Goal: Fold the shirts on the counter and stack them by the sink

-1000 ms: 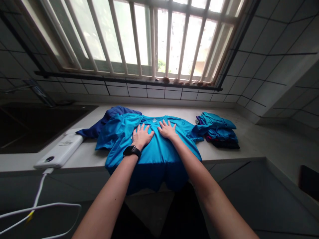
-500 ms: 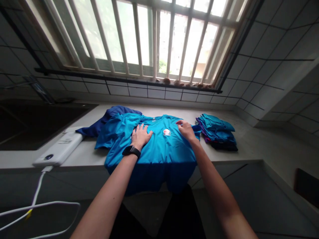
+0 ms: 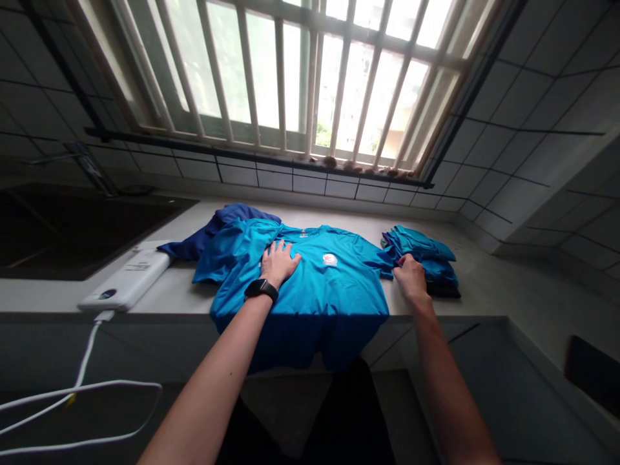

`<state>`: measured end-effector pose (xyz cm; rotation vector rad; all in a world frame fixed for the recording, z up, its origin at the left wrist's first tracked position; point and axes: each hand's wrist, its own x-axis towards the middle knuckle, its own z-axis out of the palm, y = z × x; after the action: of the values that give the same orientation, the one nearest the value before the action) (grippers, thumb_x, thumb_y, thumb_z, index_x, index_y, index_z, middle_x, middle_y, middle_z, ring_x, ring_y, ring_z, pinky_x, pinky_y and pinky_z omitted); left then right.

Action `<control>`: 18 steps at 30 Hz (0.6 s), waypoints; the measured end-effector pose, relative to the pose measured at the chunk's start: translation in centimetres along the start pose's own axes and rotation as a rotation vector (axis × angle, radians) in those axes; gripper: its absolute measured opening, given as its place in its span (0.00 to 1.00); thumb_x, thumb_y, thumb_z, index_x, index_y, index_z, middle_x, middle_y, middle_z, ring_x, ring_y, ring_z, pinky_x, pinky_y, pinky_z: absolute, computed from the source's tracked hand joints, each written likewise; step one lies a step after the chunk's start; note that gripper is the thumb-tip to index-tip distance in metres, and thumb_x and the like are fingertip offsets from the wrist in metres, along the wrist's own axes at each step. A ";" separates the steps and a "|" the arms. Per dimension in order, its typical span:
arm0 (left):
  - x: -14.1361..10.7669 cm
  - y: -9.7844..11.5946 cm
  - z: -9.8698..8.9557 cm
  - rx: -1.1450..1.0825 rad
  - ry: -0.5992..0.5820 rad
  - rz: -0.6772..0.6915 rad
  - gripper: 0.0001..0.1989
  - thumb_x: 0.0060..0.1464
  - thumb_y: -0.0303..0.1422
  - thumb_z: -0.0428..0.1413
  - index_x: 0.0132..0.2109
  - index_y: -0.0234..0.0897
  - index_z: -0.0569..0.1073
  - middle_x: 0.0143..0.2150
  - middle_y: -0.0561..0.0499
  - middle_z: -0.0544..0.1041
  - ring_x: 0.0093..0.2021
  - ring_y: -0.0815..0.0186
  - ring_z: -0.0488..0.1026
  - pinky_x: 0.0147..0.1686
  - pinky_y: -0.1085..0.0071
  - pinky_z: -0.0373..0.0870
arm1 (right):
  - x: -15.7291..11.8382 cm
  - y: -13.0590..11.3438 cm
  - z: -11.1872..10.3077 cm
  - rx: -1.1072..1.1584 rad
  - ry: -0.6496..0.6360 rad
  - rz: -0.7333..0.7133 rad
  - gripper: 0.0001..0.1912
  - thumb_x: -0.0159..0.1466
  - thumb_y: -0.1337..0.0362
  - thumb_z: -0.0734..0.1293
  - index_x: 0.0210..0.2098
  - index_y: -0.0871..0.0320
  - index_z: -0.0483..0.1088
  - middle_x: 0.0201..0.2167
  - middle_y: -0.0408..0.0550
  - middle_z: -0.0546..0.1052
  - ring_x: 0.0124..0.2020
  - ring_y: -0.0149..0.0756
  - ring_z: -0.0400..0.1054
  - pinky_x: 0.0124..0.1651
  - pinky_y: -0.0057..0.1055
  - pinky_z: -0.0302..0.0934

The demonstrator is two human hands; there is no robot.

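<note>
A blue T-shirt (image 3: 314, 284) lies spread on the counter, its lower part hanging over the front edge. A small white and red logo shows on its chest. My left hand (image 3: 279, 263), with a black watch on the wrist, rests flat on the shirt's chest, fingers spread. At the end of the sleeve on the right, my right hand (image 3: 411, 278) has its fingers closed in a pinch on the sleeve edge. Just behind that hand sits a stack of folded clothes (image 3: 426, 245), blue on top with darker cloth below.
Darker blue cloth (image 3: 227, 219) lies bunched behind the shirt's left sleeve. A white power bank (image 3: 126, 281) with a plugged-in white cable (image 3: 90, 349) sits on the counter (image 3: 194, 300) at left, beside a dark sink (image 3: 72, 239). A barred window (image 3: 290, 84) is behind.
My right hand has moved right, from above the shirt's shoulder to the sleeve end. The sleeve now lies stretched out to the right. My left hand stays on the chest.
</note>
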<state>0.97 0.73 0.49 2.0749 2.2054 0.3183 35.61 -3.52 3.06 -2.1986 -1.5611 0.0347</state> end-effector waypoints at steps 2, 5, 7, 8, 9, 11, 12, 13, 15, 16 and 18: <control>0.1 0.0 0.2 0.004 0.001 -0.007 0.33 0.69 0.45 0.42 0.75 0.34 0.61 0.79 0.40 0.54 0.78 0.48 0.49 0.74 0.51 0.49 | -0.7 0.1 -1.1 -0.011 0.028 -0.022 0.20 0.64 0.73 0.64 0.56 0.63 0.73 0.44 0.65 0.80 0.48 0.55 0.77 0.50 0.42 0.69; 0.1 0.0 0.2 0.009 0.000 -0.009 0.33 0.70 0.45 0.41 0.75 0.35 0.61 0.79 0.41 0.54 0.78 0.48 0.49 0.74 0.51 0.49 | -1.3 -1.8 -1.6 0.016 0.068 -0.235 0.21 0.67 0.71 0.63 0.59 0.59 0.71 0.53 0.63 0.77 0.54 0.52 0.74 0.56 0.42 0.68; 0.1 0.0 0.1 0.014 -0.005 -0.006 0.33 0.70 0.45 0.41 0.75 0.35 0.61 0.79 0.41 0.54 0.78 0.48 0.49 0.74 0.51 0.49 | -1.3 -3.8 -1.2 0.016 0.037 -0.329 0.20 0.69 0.69 0.62 0.59 0.58 0.71 0.57 0.61 0.76 0.58 0.50 0.73 0.60 0.40 0.67; 0.0 0.0 0.0 0.016 -0.007 -0.007 0.33 0.69 0.45 0.41 0.75 0.35 0.61 0.79 0.41 0.54 0.78 0.48 0.49 0.74 0.51 0.49 | -1.2 -4.6 -0.8 -0.005 -0.002 -0.310 0.20 0.70 0.68 0.62 0.59 0.59 0.72 0.58 0.62 0.76 0.58 0.50 0.72 0.60 0.41 0.66; 0.0 0.0 -0.1 0.016 -0.008 -0.006 0.33 0.69 0.45 0.41 0.75 0.35 0.61 0.79 0.41 0.54 0.78 0.48 0.49 0.74 0.51 0.49 | -1.1 -5.1 -0.4 -0.037 -0.050 -0.254 0.19 0.70 0.67 0.62 0.59 0.60 0.72 0.57 0.64 0.76 0.58 0.52 0.73 0.60 0.43 0.66; -0.1 0.0 -0.2 0.011 -0.003 -0.002 0.33 0.69 0.44 0.42 0.74 0.34 0.62 0.79 0.40 0.55 0.78 0.48 0.50 0.74 0.51 0.50 | -0.9 -5.1 0.3 -0.112 -0.135 -0.123 0.17 0.70 0.67 0.63 0.56 0.64 0.75 0.55 0.70 0.77 0.57 0.57 0.74 0.59 0.46 0.67; -0.1 0.0 -0.2 0.006 0.001 0.001 0.33 0.69 0.44 0.42 0.74 0.33 0.62 0.79 0.39 0.55 0.78 0.48 0.50 0.74 0.51 0.50 | -0.9 -4.6 0.6 -0.138 -0.162 -0.083 0.16 0.70 0.68 0.63 0.53 0.66 0.77 0.54 0.71 0.77 0.57 0.59 0.74 0.59 0.47 0.67; -0.1 0.0 -0.1 0.004 0.006 0.004 0.33 0.69 0.44 0.42 0.74 0.33 0.63 0.78 0.39 0.55 0.78 0.47 0.51 0.74 0.52 0.50 | -0.9 -3.9 0.8 -0.155 -0.173 -0.063 0.15 0.70 0.70 0.63 0.50 0.66 0.78 0.54 0.72 0.76 0.57 0.60 0.74 0.59 0.48 0.67; -0.1 0.0 -0.1 0.005 0.011 0.005 0.33 0.69 0.44 0.42 0.74 0.33 0.63 0.78 0.39 0.55 0.78 0.47 0.51 0.74 0.51 0.50 | -1.0 -2.3 0.8 -0.174 -0.149 -0.046 0.15 0.69 0.73 0.62 0.47 0.65 0.80 0.54 0.73 0.76 0.56 0.60 0.74 0.59 0.48 0.67; -0.1 0.0 0.0 0.007 0.012 0.003 0.33 0.69 0.44 0.42 0.74 0.34 0.63 0.78 0.40 0.55 0.78 0.47 0.51 0.74 0.51 0.50 | -1.1 -1.7 0.8 -0.177 -0.124 -0.046 0.16 0.69 0.74 0.61 0.47 0.64 0.80 0.53 0.72 0.76 0.55 0.59 0.75 0.58 0.47 0.67; 0.0 0.0 0.1 0.009 0.013 0.000 0.33 0.69 0.45 0.42 0.74 0.35 0.63 0.79 0.40 0.56 0.78 0.47 0.51 0.74 0.51 0.50 | -1.2 -1.2 0.7 -0.156 -0.051 -0.124 0.21 0.68 0.76 0.58 0.50 0.63 0.79 0.53 0.68 0.77 0.54 0.54 0.76 0.58 0.44 0.68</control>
<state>1.00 0.76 0.37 2.0833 2.2182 0.3240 33.93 -4.10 2.63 -2.2279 -1.7800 -0.0716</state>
